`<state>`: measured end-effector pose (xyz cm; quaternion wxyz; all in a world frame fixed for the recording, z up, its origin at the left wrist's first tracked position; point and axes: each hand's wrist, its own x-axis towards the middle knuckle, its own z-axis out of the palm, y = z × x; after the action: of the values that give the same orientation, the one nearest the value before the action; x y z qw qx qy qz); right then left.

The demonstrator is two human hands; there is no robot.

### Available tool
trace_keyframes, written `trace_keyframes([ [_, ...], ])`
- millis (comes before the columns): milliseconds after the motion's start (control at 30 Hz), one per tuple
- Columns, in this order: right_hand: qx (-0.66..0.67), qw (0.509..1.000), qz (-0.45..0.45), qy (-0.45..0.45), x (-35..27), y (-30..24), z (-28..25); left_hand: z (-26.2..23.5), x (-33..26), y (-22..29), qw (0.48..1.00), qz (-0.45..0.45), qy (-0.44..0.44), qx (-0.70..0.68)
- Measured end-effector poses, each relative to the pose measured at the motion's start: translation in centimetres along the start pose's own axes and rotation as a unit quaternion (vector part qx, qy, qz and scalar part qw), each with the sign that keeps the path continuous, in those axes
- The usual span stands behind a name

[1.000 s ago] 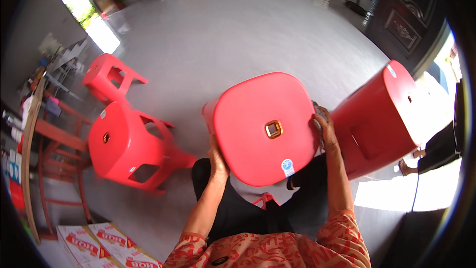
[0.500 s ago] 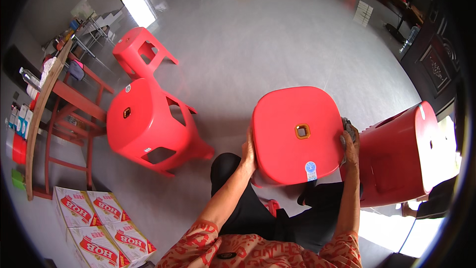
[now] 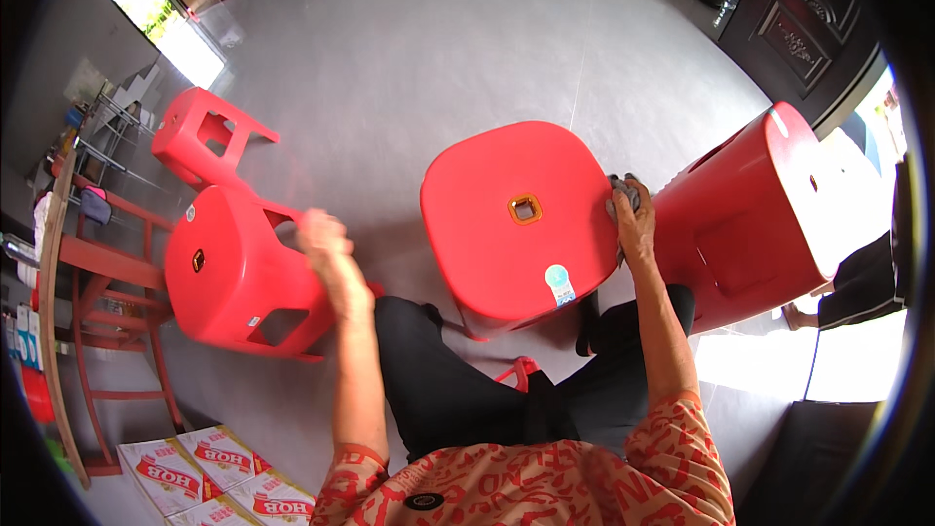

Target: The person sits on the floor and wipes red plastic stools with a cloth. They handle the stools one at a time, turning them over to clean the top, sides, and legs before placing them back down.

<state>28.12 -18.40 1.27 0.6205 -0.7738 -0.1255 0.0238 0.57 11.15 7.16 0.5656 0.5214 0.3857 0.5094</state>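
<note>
The right hand (image 3: 637, 222) holds a grey cloth (image 3: 625, 195) at the rim of the middle red stool (image 3: 487, 244); the left hand (image 3: 324, 237), blurred, is apart from it, near another red stool (image 3: 214, 268), with white-and-red cartons (image 3: 168, 472) at lower left

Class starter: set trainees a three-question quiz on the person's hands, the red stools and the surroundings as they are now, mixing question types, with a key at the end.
1. True or false: the left hand is touching the middle stool.
2. Fill in the blank: at that stool's right edge, the right hand holds a grey ____.
3. Choose one. Where in the picture are the boxes?
A) lower left
B) upper right
C) lower right

Key:
1. False; it is clear of that stool, well to its left.
2. Cloth.
3. A.
</note>
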Motion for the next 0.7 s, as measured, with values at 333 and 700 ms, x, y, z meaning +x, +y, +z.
trace_keyframes([
  [333, -0.270, 0.864, -0.322, -0.277, -6.4, -7.5, 5.0, 5.2, -7.6, -8.6, 0.966, -0.078, -0.227, 0.094],
  [700, -0.362, 0.870, -0.318, -0.106, -4.2, -6.6, 8.1, 5.3, -8.1, -8.5, 0.970, -0.053, -0.210, 0.112],
])
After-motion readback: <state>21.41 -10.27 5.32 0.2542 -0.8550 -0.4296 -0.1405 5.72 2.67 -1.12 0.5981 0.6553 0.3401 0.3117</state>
